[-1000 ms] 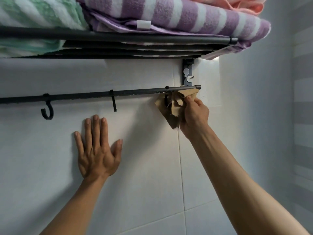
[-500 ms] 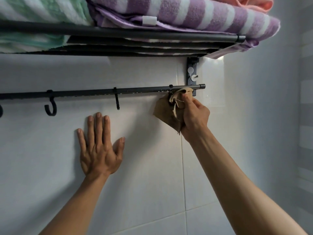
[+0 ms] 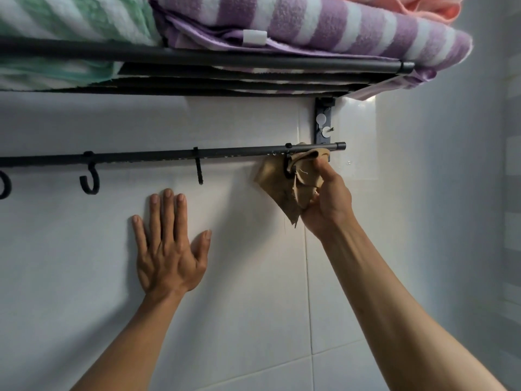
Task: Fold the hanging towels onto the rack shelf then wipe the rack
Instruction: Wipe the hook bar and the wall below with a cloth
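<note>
White tiled wall (image 3: 84, 277) backs a black rack (image 3: 197, 59) with folded towels (image 3: 324, 24) on its shelf. Below, the hook rail (image 3: 141, 156) ends near a side wall (image 3: 451, 221) at right. Right hand (image 3: 328, 201) grips a tan cloth (image 3: 282, 190) against the rail's end, over one hook. Left hand (image 3: 169, 249) lies flat on bare tile, fingers straight, beneath the rail.

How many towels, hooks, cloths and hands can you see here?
Towels: 3, green striped, purple striped, pink
Hooks: 4
Cloths: 1
Hands: 2, left, right
Total: 10
</note>
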### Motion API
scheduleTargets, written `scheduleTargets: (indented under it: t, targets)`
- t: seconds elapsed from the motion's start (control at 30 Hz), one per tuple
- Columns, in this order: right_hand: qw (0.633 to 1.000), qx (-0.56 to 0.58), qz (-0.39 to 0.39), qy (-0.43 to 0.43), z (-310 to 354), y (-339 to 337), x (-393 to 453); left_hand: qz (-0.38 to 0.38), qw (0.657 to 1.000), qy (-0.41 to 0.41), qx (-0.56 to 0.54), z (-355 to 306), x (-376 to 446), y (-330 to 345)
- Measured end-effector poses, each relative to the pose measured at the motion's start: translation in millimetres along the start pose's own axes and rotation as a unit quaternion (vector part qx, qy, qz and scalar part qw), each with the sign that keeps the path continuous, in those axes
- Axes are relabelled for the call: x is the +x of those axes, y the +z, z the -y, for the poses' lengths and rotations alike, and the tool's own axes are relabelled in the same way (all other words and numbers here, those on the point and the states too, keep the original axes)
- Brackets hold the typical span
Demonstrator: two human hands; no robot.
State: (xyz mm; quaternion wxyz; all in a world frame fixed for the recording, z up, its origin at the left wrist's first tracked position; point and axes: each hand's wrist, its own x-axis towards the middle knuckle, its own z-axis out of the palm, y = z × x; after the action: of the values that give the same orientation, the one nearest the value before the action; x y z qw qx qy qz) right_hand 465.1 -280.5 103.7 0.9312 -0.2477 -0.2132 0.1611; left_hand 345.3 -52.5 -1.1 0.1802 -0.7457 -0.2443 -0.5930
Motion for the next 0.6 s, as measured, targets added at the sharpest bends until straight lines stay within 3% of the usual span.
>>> scheduleTargets:
  t: [0.23,0.6]
  targets:
    - [0.999,0.037,0.005,0.032,0.2,-1.6,15.3,0.005,1.0,-0.001,0.004,1.0,0.5,0.1]
    - [0.998,-0.032,0.01,-0.055,-1.4,-4.4,16.3,0.001,1.0,-0.002,-0.004,1.1,1.3,0.7]
